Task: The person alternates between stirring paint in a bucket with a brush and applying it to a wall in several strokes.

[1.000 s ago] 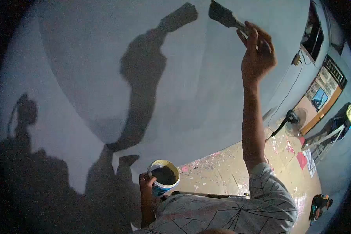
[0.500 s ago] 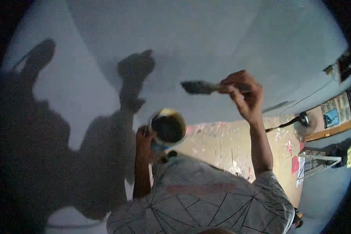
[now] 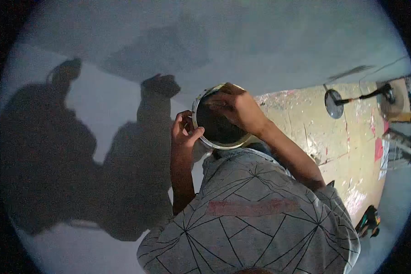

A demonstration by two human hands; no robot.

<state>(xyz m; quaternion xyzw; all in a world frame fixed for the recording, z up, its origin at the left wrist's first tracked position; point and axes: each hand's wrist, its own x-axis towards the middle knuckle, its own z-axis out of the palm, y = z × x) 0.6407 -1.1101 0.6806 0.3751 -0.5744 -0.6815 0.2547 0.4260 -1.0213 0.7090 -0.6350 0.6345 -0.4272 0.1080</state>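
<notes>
- Head camera view: a broad dark shadow [image 3: 137, 169] of a person spreads over the pale wall [image 3: 269, 41] left of the bucket, dimming the surface there.
- Left hand [image 3: 183, 137]: grasping the bucket at its left side, fingers curled around the edge and thumb at the rim. This grip seems meant to steady the bucket and keep its mouth in reach of the other hand.
- Bucket [image 3: 217, 146]: held close in front of the patterned shirt [image 3: 255, 223], beside the wall, its round mouth facing the camera and its inside very dark. Being so near the body probably makes it easier to support.
- Right hand [image 3: 246, 109]: over the bucket's mouth from the right, fingers bent down toward the dark inside. Whether they grasp anything cannot be told. The hand itself blocks the view of part of the opening.
- Floor [image 3: 301, 132]: right of the bucket, tan and littered with small scraps.
- Round base [image 3: 334, 107] and blurred fan [image 3: 391, 98]: farther right of the bucket, taking up floor beside the wall.
- Pale frame [image 3: 399, 145]: well right of the bucket, perhaps a ladder, partly lost at the dark picture edge.
</notes>
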